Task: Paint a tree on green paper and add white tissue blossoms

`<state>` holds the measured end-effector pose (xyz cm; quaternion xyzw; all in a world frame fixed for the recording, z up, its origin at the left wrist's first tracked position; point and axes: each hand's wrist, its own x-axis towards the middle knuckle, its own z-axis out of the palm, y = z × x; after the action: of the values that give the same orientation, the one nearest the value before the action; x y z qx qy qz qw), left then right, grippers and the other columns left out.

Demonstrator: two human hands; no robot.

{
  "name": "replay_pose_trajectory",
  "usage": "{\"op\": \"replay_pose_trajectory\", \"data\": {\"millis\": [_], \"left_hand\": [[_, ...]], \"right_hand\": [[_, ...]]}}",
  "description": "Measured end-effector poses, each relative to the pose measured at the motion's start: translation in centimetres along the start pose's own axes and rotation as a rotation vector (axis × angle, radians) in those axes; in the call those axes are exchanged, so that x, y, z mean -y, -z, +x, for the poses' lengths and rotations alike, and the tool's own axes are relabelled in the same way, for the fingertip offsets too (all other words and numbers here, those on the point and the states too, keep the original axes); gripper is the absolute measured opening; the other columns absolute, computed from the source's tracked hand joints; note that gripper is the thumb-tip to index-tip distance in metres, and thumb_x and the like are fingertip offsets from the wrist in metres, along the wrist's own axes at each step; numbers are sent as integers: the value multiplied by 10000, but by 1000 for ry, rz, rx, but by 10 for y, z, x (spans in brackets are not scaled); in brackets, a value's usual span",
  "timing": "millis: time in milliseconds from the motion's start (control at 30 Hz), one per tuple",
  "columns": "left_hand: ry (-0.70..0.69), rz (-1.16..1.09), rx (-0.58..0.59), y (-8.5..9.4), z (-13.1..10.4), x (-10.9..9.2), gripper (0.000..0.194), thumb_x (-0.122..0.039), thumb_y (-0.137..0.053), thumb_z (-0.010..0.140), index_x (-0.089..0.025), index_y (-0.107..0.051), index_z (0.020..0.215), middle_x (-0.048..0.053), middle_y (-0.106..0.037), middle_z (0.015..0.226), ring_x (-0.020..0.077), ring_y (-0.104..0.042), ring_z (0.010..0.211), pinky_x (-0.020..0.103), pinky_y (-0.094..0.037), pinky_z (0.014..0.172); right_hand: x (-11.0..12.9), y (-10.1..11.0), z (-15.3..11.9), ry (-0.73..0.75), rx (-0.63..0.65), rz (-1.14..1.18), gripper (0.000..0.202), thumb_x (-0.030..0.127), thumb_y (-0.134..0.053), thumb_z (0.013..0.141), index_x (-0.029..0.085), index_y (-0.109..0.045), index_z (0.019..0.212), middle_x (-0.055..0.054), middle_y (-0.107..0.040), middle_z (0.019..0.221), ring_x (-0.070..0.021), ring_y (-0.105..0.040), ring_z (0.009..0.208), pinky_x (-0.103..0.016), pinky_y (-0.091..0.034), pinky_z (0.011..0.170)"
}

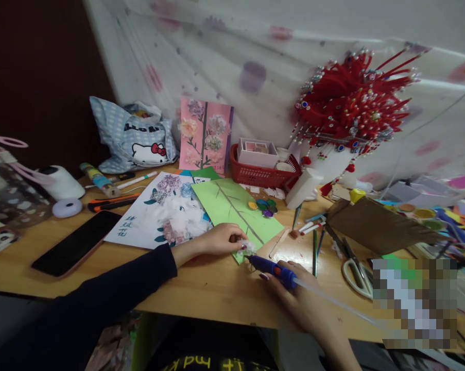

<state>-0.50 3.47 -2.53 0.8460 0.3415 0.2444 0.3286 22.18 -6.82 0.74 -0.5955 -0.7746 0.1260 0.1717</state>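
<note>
Wrapped round a blue glue gun, my right hand points its dark nozzle leftward at a small white ruffled flower. My left hand pinches that flower at the lower end of a green sheet, which bears a painted brown branch. A clear glue stick sticks out from the gun's back. Left of the sheet lies a white paper carrying handwriting, ruffled flowers and a heap of white gauzy pieces. Whether nozzle and flower touch, I cannot tell.
A black phone and an orange-black cutter lie at left. Behind stand a pink flower card and a red basket. Scissors, pens, a wooden stick and a brown board lie at right.
</note>
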Motion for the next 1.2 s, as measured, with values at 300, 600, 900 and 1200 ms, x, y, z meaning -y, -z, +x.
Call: {"op": "replay_pose_trajectory", "data": {"millis": [300,600,900,1200], "left_hand": [[19,-4,15,2,0,-3,214,-236,-587,792,-150,-699,953,58,-674,925,169,-602,816,240,-436,730],[33,-11,23,3,0,-4,230,-250,-580,810,-131,-703,964,65,-670,908,161,-594,790,238,-433,720],[31,-2,23,4,-1,-6,216,-255,-575,814,-149,-702,953,61,-682,930,169,-604,822,241,-439,740],[46,2,28,5,-1,-10,224,-271,-573,823,-147,-705,954,62,-672,909,173,-605,807,245,-434,722]], "right_hand": [[3,4,0,65,6,-29,400,536,-451,888,199,-603,735,-55,-619,684,-212,-574,684,-297,-388,609],[7,6,1,68,32,-27,386,530,-459,887,201,-606,750,-51,-618,690,-205,-569,682,-294,-388,609],[6,6,1,75,29,-3,395,542,-461,880,206,-628,758,-52,-634,701,-211,-588,687,-301,-403,610],[3,6,-1,26,49,21,392,548,-465,874,204,-622,769,-50,-635,716,-217,-590,694,-314,-413,623]]}}
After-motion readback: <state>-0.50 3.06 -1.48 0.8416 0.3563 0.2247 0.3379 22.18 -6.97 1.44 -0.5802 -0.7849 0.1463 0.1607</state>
